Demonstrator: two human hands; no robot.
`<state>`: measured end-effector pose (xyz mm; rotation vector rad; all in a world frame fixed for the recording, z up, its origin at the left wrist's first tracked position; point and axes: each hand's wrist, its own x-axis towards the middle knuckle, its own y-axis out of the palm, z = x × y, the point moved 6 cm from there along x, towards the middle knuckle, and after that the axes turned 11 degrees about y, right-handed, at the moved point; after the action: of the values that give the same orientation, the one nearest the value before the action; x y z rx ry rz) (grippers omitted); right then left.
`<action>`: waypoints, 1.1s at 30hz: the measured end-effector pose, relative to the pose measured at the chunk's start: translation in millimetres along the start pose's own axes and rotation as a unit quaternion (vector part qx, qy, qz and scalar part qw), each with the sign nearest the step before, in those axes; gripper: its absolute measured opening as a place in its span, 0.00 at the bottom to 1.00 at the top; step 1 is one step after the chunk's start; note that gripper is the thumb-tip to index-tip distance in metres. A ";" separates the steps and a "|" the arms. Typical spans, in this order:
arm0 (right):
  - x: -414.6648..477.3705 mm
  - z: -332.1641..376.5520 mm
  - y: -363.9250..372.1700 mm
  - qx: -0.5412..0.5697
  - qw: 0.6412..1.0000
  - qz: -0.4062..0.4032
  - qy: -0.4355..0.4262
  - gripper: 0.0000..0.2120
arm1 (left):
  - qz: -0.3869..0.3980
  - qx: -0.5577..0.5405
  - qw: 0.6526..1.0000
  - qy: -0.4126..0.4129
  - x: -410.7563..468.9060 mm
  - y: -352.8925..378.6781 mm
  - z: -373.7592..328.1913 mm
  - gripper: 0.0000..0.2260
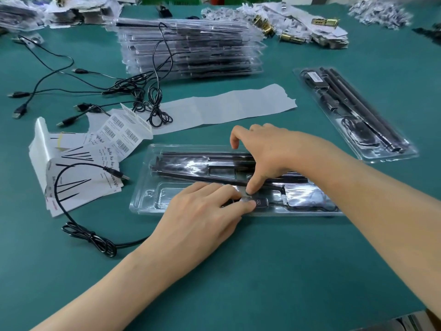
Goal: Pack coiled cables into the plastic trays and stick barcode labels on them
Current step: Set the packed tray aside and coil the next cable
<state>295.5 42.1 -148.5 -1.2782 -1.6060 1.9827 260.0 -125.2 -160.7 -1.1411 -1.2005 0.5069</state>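
Flat left hand fingers plus my right hand thumb pressing the inline switch into the tray under them (nothing gripped). Uneven push, it pops sideways.

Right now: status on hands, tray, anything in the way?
Left hand and right hand pressing controller into near tray. Loose cable beside left wrist, off tray.

The tray in front of me is clear, glossy plastic, throwing glare; my table covering looks matt green; the barcode labels are white paper; the loose cable is smooth black plastic.
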 end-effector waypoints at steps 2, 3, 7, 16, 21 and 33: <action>0.3 3.6 -0.1 -0.005 1.000 0.000 -0.006 0.45 | 0.002 -0.001 1.000 0.001 0.7 0.3 -0.4 0.09; 1.0 4.9 -0.1 -0.005 1.000 0.006 -0.007 0.45 | 0.002 -0.003 1.000 0.001 0.7 0.5 -0.3 0.09; 2.2 7.8 0.2 -0.009 1.000 0.011 0.001 0.45 | 0.008 0.004 1.000 -0.005 0.9 2.6 1.0 0.08; -9.9 15.6 -8.1 -0.051 0.998 -0.027 -0.006 0.47 | 0.046 -0.017 0.999 -0.019 4.1 -2.2 -2.0 0.12; -54.9 23.5 -0.6 -0.029 0.963 -0.246 -0.104 0.34 | 0.063 -0.087 0.992 -0.061 -4.0 -1.7 7.3 0.16; -112.9 -18.8 81.3 0.245 0.885 -0.365 -0.152 0.09 | 0.046 -0.105 0.990 -0.081 -24.7 -23.8 28.2 0.10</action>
<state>397.9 -51.4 -170.1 -0.1259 -1.2834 1.9222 220.2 -143.2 -152.7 -1.3602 -1.3706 0.5609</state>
